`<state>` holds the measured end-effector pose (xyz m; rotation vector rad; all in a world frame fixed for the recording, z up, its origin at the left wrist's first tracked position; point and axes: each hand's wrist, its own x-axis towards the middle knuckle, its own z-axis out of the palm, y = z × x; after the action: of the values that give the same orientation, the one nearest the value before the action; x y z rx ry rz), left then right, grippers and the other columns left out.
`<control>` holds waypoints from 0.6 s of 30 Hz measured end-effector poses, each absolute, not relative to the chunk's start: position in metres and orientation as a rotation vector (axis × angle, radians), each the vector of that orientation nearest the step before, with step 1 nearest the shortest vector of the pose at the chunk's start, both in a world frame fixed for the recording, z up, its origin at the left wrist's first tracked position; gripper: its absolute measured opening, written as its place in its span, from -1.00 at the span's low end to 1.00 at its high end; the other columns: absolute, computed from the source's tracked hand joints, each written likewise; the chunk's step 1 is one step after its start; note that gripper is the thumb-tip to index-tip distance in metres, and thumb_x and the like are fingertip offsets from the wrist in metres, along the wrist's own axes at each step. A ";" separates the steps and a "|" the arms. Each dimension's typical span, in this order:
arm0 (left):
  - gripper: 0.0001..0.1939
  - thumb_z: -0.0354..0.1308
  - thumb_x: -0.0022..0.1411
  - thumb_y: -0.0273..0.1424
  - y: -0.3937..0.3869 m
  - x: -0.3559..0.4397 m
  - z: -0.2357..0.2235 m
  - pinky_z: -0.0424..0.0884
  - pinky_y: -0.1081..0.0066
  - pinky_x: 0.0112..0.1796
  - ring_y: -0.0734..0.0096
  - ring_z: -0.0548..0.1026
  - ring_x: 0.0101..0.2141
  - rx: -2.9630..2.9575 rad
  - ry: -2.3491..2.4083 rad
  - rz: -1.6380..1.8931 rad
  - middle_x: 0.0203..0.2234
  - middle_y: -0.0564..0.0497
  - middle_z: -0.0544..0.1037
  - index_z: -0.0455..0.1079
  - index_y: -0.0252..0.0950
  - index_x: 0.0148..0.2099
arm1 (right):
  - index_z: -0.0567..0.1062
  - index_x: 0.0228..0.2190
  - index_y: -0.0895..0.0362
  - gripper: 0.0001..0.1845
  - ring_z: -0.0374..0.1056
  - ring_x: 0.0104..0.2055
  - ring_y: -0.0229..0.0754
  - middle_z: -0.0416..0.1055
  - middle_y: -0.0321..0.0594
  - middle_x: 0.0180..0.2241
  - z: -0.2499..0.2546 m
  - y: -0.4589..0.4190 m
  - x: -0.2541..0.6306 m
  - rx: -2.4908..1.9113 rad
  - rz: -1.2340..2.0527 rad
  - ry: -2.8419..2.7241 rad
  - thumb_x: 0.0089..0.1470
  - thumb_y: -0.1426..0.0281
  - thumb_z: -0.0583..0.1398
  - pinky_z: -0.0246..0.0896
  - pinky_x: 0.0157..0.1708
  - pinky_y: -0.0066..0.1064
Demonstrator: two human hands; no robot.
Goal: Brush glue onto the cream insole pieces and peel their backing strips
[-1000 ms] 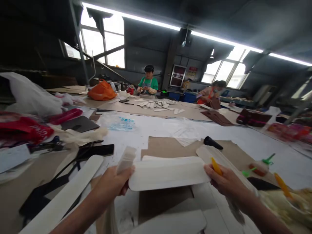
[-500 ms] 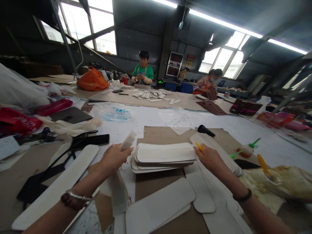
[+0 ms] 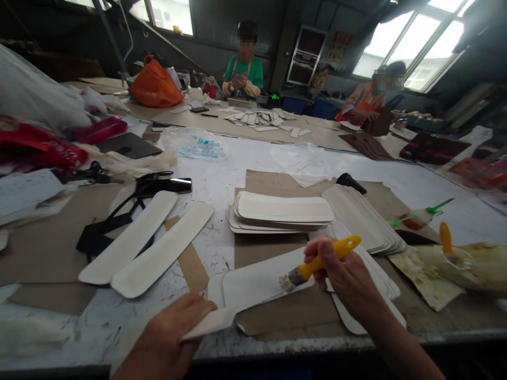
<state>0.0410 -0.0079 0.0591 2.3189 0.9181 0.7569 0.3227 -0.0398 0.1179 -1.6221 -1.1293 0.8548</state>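
My right hand (image 3: 340, 272) grips the yellow handle of a paintbrush (image 3: 312, 264). Its bristles are at the surface of a white rounded panel (image 3: 253, 282), which lies overlapping another on brown board. Near the table's front edge, my left hand (image 3: 170, 330) is closed on a pale flat strip (image 3: 212, 322) that points toward the panel. Beyond both hands sits a stack of white rounded panels (image 3: 283, 208). To its right, more panels lie in a fanned stack (image 3: 356, 221). Two long white rounded pieces (image 3: 129, 237) rest side by side on the left.
A second yellow-handled brush (image 3: 446, 240) stands in a glue-smeared container (image 3: 471, 258) on the right. A bottle with a green nozzle (image 3: 420, 217) lies behind it. Black straps (image 3: 103, 232) and clear plastic bags (image 3: 194, 145) are at the left. Two people (image 3: 243, 68) work across the table.
The view has tilted down. My left hand has come toward the table's front edge with the strip. My right hand has moved from the stack to the nearer panel. A second long piece now lies left.
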 end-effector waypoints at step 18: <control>-0.72 -0.10 0.19 -0.67 -0.029 0.054 -0.022 0.29 0.31 0.04 0.27 0.34 0.03 2.845 0.724 1.094 -0.13 -0.18 0.51 0.38 -0.43 -0.15 | 0.35 -0.46 0.08 -0.74 0.31 -0.58 -0.21 0.31 -0.34 -0.57 0.064 -0.041 0.282 -1.808 0.868 -1.140 0.00 0.14 0.16 0.21 -0.52 -0.39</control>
<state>0.0535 -0.0291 -0.0220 2.8450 0.7241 1.0939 0.2823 -0.0414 0.0642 -1.8085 -1.1395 0.8677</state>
